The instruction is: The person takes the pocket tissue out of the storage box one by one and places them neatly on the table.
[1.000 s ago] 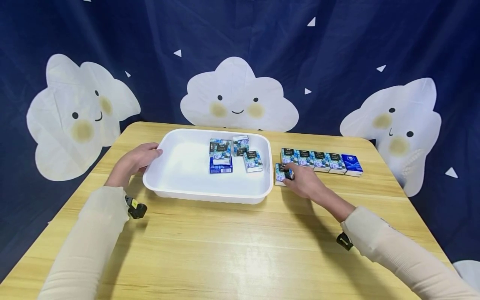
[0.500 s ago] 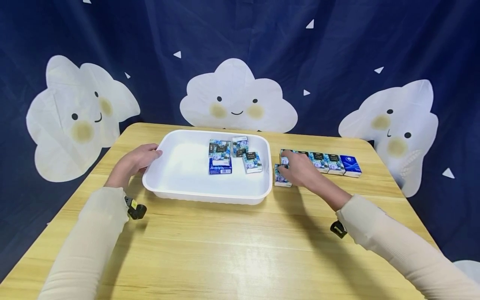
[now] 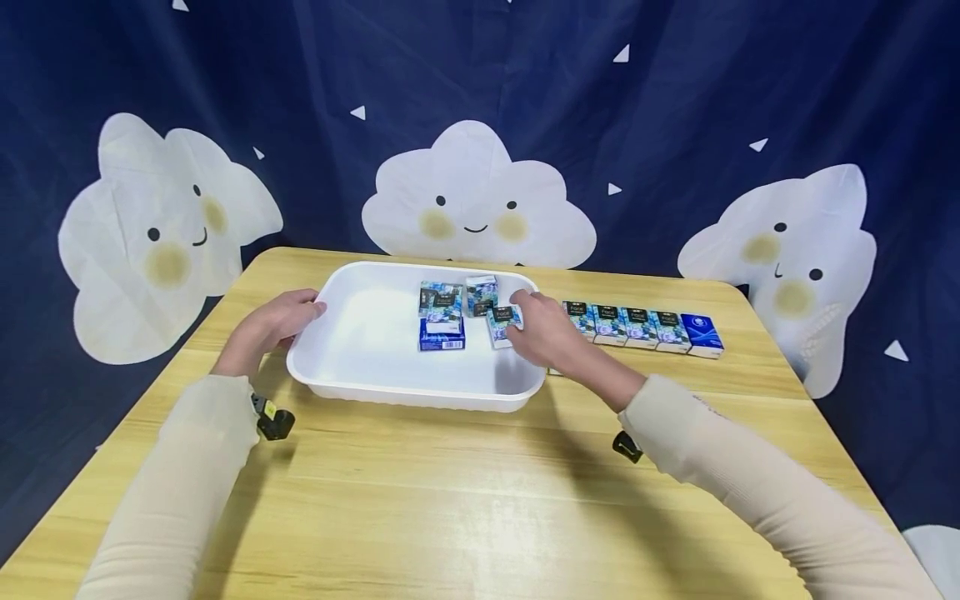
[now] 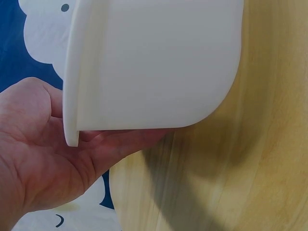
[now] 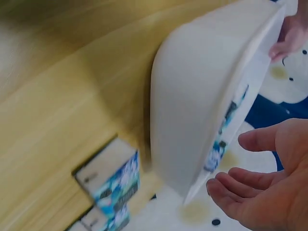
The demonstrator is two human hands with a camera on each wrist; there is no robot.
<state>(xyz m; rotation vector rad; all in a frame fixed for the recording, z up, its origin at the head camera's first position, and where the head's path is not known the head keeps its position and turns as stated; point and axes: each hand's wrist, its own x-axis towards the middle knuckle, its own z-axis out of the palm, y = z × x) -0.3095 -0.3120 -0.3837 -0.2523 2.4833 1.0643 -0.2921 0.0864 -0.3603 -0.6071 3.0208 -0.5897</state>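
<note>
My left hand (image 3: 281, 317) grips the left end of a white plastic tray (image 3: 352, 358); the left wrist view shows the thumb at the rim and the fingers beneath. My right hand (image 3: 551, 337) hovers over the tray's right end. In the right wrist view its thumb and fingers are apart, holding nothing. Several small blue-and-black printed tissue packs (image 3: 447, 307) lie in the tray, one pack (image 3: 500, 327) nearest the right fingertips. On the table, a single pack (image 5: 115, 178) stands beside the tray, mostly hidden behind the right hand in the head view.
Right of the tray runs a row of tissue packs (image 3: 637, 327), ending in a plain blue pack (image 3: 702, 335). Everything rests on a wooden table (image 3: 420, 500). A dark blue cloud-print curtain (image 3: 480, 75) hangs behind the table's far edge.
My right hand has left the single pack beside the tray and moved left, over the tray's right rim. My left hand keeps its place, and the packs lie where they were.
</note>
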